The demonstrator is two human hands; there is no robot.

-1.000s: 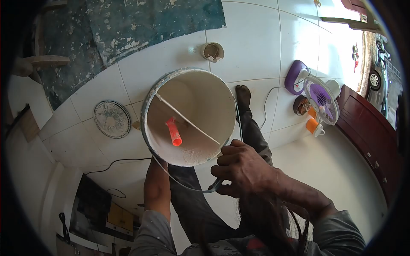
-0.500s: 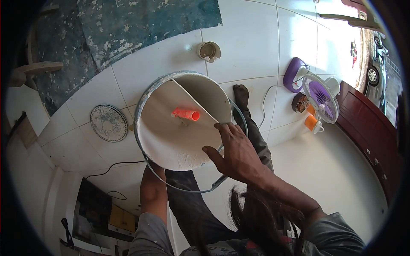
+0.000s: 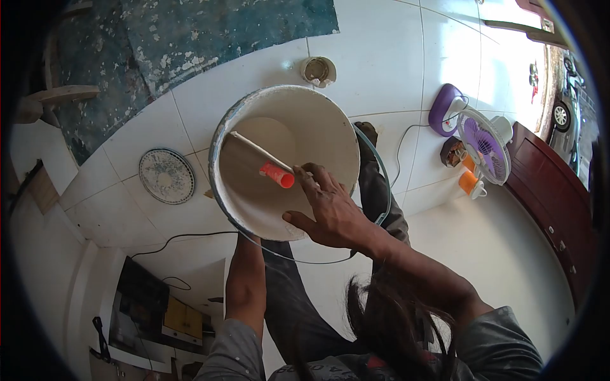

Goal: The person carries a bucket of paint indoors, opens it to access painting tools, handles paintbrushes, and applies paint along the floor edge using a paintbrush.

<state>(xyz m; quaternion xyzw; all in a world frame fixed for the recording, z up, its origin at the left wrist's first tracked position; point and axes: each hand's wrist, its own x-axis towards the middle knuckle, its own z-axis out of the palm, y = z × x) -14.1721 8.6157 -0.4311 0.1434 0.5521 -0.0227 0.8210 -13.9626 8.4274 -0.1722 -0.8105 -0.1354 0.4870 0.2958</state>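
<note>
A large whitish bucket (image 3: pixel 330 120) is tilted so that its inside faces me. Inside it lies a flat tool with a red handle (image 3: pixel 277 175) and a pale straight edge (image 3: pixel 260 150). My right hand (image 3: pixel 330 206) reaches over the bucket's near right rim, fingers apart, its fingertips at the end of that pale edge. The bucket's wire handle (image 3: pixel 305 261) hangs loose round the near side. My left forearm goes down behind the bucket's lower left side, and the bucket hides my left hand.
A stained round lid (image 3: pixel 167 176) and a small cup (image 3: pixel 318 72) are on the tiled floor. A paint-spotted green sheet (image 3: pixel 210 38) spreads at the upper left. A purple and white fan (image 3: pixel 483 143), an orange container (image 3: pixel 469 183) and a dark red door (image 3: pixel 540 197) are at the right.
My right hand has let go of the wire handle and moved into the bucket's opening, to the tool's edge. The bucket's tilt has changed, and the tool has shifted inside it.
</note>
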